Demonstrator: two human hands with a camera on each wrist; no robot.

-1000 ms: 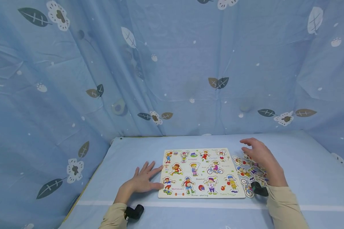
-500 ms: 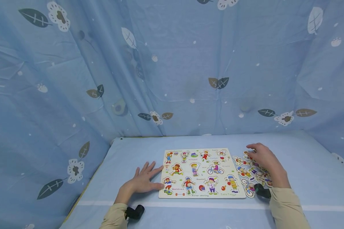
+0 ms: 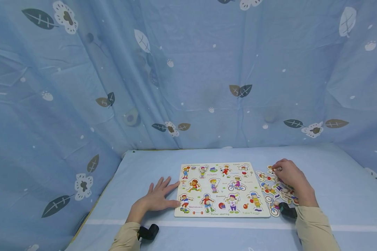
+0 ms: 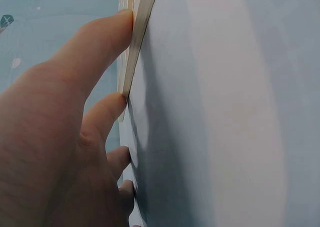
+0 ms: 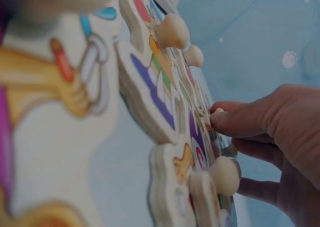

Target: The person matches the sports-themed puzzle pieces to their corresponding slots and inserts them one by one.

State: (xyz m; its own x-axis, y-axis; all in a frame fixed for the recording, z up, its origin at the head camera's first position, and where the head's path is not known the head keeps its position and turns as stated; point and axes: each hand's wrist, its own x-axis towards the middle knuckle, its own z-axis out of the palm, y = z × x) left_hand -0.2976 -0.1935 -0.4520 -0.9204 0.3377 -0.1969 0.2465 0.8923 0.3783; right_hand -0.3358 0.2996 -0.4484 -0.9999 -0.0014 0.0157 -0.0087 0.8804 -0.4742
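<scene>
A white wooden puzzle board printed with children playing sports lies flat on the table. My left hand is spread out at its left side, thumb and index fingertips against the board's edge. To the right of the board is a pile of wooden puzzle pieces with round knobs. Over the far end of the pile, my right hand pinches the knob of one puzzle piece between thumb and index finger. My palm and fingers hide part of that piece and some pieces beneath.
The table has a pale blue cloth with a white stripe along the front. A blue curtain with leaves and flowers hangs behind and at the left. A bicycle puzzle piece lies near the board's right front corner.
My right hand has come down toward the far pieces of the pile, and its thumb and index finger have closed on a knob. The left hand stays at the board's edge.
</scene>
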